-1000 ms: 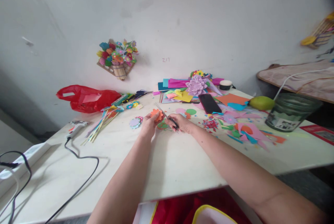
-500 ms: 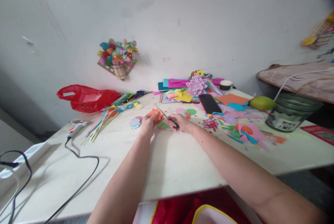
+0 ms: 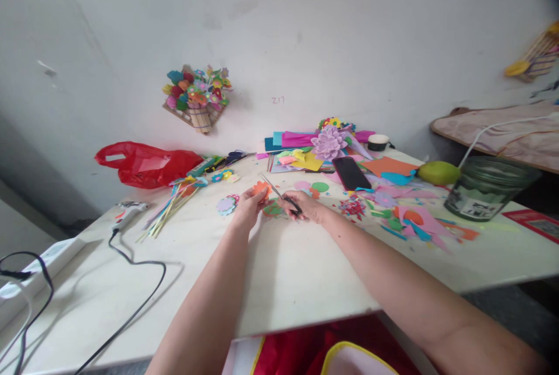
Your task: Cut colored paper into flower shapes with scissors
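At a pale, smooth table (image 3: pixel 301 282), a person is working with two bare hands near the middle. The left hand (image 3: pixel 248 205) is pinching a thin orange flower (image 3: pixel 261 188) with a scalloped rim, its fingers closing on the piece. The right hand (image 3: pixel 308 206) is curling around the black handles of the scissors (image 3: pixel 273 188), whose slim metal blades are pointing far and left, beside the flower.

Just left of the left hand, scalloped lilac cutouts (image 3: pixel 226 205) are lying flat. To the right, small, jagged red scraps (image 3: pixel 353 207) are clustering short of a flat, dark phone (image 3: pixel 351 174), and ragged-edged pink sheets (image 3: pixel 421 219) are spreading toward a round, green glass jar (image 3: pixel 489 188). A layered lilac flower (image 3: pixel 329 142) is resting on stacked sheets at the far side.

At far left, a crinkled, glossy red bag (image 3: pixel 152 165) is slumping near straight, thin sticks (image 3: pixel 168 212). Nearer, a glue gun (image 3: pixel 128 215) is trailing its dark cord (image 3: pixel 144 262) toward the near edge.

Open tabletop is stretching between the forearms to the straight near edge, and more is lying between cord and left forearm; scraps are crowding the right side.
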Demonstrator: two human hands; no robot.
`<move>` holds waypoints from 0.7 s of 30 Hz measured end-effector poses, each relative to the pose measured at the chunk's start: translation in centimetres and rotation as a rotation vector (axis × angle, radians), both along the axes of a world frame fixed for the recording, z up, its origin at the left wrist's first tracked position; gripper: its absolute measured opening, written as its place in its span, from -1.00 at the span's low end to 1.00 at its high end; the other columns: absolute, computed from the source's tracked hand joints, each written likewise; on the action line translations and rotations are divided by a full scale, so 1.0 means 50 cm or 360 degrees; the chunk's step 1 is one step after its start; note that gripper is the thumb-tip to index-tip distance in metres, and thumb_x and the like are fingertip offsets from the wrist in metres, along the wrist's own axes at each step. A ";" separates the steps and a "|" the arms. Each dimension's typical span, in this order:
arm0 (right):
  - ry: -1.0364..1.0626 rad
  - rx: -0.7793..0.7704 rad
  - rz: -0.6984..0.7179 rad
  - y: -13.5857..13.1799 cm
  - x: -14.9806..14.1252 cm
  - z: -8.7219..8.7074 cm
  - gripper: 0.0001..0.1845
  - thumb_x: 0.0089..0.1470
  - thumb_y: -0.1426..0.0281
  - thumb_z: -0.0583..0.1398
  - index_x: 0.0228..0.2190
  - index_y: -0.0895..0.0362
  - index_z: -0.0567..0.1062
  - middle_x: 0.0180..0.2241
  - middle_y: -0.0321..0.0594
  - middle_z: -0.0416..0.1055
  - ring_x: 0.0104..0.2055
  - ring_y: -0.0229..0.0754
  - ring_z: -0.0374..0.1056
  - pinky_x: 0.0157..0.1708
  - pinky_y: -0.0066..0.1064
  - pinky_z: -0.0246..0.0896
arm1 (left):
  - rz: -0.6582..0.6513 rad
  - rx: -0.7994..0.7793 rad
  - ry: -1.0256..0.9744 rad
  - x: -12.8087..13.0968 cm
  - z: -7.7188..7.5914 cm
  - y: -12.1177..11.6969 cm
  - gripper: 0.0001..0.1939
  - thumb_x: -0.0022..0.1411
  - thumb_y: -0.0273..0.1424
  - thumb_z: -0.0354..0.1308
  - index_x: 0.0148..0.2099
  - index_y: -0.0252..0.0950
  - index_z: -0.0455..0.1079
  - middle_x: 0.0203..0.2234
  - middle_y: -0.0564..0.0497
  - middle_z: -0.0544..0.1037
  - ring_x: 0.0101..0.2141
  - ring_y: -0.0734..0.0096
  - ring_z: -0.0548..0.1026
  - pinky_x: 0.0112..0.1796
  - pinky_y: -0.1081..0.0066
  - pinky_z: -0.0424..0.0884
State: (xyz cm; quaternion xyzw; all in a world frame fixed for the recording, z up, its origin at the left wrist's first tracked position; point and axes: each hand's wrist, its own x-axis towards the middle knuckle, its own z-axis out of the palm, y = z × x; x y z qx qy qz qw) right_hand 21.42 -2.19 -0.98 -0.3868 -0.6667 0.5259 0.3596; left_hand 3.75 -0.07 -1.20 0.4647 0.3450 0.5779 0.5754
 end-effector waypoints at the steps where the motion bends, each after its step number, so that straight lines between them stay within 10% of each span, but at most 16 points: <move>1: -0.0016 0.0007 0.0000 0.002 0.001 -0.002 -0.62 -0.05 0.09 0.22 -0.49 0.15 0.30 -0.68 -0.43 0.27 -0.75 -0.44 0.13 -0.81 -0.59 -0.18 | 0.0012 -0.0011 -0.0004 0.000 -0.001 0.000 -0.64 -0.24 -0.28 0.43 -0.42 -0.35 0.42 -0.58 0.07 0.46 -0.56 0.55 0.40 -0.40 0.45 0.43; 21: -0.0084 -0.0014 -0.0002 -0.006 0.005 0.012 -0.59 0.00 0.06 0.18 -0.52 0.15 0.28 -0.69 -0.44 0.27 -0.77 -0.47 0.06 -0.82 -0.59 -0.20 | -0.0113 -0.0030 -0.0113 -0.005 -0.006 0.001 -0.70 -0.18 -0.37 0.41 -0.35 -0.43 0.53 -0.45 -0.09 0.59 -0.43 0.41 0.52 -0.33 0.47 0.45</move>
